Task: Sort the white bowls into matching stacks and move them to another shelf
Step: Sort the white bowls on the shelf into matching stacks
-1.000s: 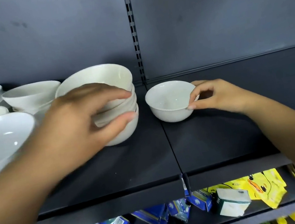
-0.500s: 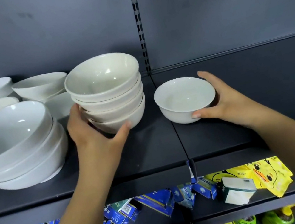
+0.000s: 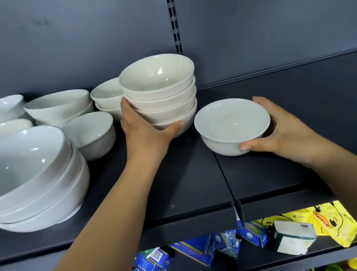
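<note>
A stack of several small white bowls (image 3: 160,90) stands near the middle of the dark shelf (image 3: 181,182). My left hand (image 3: 143,129) grips the stack low down, thumb on its front and fingers round its left side. Just right of the stack is a single small white bowl (image 3: 230,123), tilted a little, and my right hand (image 3: 284,131) holds it from the right with the thumb at its front base. To the left sit a stack of three large bowls (image 3: 25,179), one loose small bowl (image 3: 93,133) and more bowls behind.
Further white bowls (image 3: 60,106) crowd the back left of the shelf. An upright slotted post (image 3: 172,12) divides the back panel. The right shelf section (image 3: 321,98) is bare. On the lower shelf lie blue boxes (image 3: 148,267), a white box (image 3: 293,239) and yellow duck packets (image 3: 331,225).
My left hand shifted from over the stack's front to gripping it low at the left side. My right hand wrapped more fully round the single bowl. The view pulled back, showing more bowls at left.
</note>
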Demonstrator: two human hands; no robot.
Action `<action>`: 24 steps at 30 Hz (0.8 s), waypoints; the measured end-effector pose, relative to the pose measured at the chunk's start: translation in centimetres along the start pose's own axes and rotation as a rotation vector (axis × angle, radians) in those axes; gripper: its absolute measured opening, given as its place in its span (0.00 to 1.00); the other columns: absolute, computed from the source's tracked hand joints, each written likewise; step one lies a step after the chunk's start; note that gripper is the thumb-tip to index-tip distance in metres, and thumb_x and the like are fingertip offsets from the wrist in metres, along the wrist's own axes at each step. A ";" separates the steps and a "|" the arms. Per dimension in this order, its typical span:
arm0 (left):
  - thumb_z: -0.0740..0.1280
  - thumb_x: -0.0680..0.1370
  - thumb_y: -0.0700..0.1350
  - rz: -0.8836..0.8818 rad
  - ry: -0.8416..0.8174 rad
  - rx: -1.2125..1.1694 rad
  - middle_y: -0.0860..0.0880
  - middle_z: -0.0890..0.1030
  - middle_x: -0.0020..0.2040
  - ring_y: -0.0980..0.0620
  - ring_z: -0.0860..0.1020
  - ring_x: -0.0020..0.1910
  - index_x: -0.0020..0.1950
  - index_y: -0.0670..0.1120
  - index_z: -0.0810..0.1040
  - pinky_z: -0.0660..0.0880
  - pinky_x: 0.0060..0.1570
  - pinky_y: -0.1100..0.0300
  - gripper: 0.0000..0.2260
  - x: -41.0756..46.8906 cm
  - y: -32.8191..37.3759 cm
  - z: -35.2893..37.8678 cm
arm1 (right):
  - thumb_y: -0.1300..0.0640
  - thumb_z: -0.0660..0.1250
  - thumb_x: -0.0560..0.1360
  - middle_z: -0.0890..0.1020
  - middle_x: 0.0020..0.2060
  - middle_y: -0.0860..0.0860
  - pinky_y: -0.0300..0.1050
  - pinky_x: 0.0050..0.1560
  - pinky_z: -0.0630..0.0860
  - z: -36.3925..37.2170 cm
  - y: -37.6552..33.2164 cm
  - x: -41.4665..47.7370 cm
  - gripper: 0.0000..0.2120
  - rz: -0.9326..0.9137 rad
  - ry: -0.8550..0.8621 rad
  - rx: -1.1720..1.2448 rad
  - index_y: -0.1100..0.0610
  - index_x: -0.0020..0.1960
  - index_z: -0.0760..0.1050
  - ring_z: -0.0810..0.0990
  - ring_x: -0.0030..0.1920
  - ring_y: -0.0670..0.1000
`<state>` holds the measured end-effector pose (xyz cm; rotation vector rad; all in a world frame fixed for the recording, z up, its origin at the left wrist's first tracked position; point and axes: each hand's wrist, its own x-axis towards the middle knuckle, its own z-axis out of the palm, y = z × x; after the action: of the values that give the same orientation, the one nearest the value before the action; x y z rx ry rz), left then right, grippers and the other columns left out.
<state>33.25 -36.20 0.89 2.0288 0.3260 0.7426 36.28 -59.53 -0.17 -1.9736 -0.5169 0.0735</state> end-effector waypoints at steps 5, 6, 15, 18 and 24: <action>0.78 0.64 0.46 0.005 -0.003 -0.004 0.46 0.60 0.72 0.49 0.61 0.69 0.74 0.45 0.49 0.59 0.63 0.63 0.49 1.7 0.4 2.4 | 0.60 0.78 0.61 0.69 0.50 0.30 0.19 0.47 0.63 -0.1 0.0 -0.4 0.42 0.008 0.041 0.006 0.46 0.68 0.60 0.70 0.53 0.35; 0.78 0.65 0.46 0.001 -0.001 -0.002 0.46 0.60 0.72 0.49 0.61 0.69 0.74 0.46 0.49 0.59 0.64 0.62 0.48 2.0 0.6 2.8 | 0.61 0.78 0.61 0.69 0.49 0.29 0.17 0.45 0.63 -0.1 0.1 -0.3 0.40 0.005 0.036 0.007 0.44 0.65 0.60 0.71 0.50 0.32; 0.76 0.67 0.46 -0.014 0.033 0.008 0.45 0.56 0.72 0.47 0.56 0.71 0.75 0.46 0.46 0.55 0.68 0.57 0.48 3.4 0.9 5.5 | 0.60 0.78 0.60 0.67 0.51 0.27 0.15 0.45 0.63 -0.2 0.6 -0.2 0.47 0.035 0.024 0.035 0.46 0.71 0.57 0.68 0.52 0.29; 0.75 0.68 0.47 -0.030 0.035 0.007 0.45 0.55 0.73 0.47 0.55 0.72 0.75 0.47 0.44 0.54 0.68 0.58 0.48 3.8 0.9 6.1 | 0.60 0.79 0.60 0.66 0.51 0.26 0.14 0.45 0.62 -0.2 0.5 -0.2 0.49 0.042 0.020 0.032 0.49 0.73 0.55 0.66 0.51 0.26; 0.75 0.68 0.47 -0.038 0.057 0.006 0.45 0.53 0.74 0.47 0.54 0.72 0.75 0.47 0.44 0.53 0.68 0.58 0.47 4.3 0.7 7.0 | 0.58 0.79 0.58 0.66 0.52 0.26 0.15 0.47 0.62 -0.2 0.6 -0.2 0.51 0.061 0.010 0.046 0.48 0.74 0.54 0.67 0.59 0.37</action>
<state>40.91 -39.19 0.36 2.0038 0.3994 0.7781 36.35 -60.03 -0.61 -1.9436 -0.4447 0.1130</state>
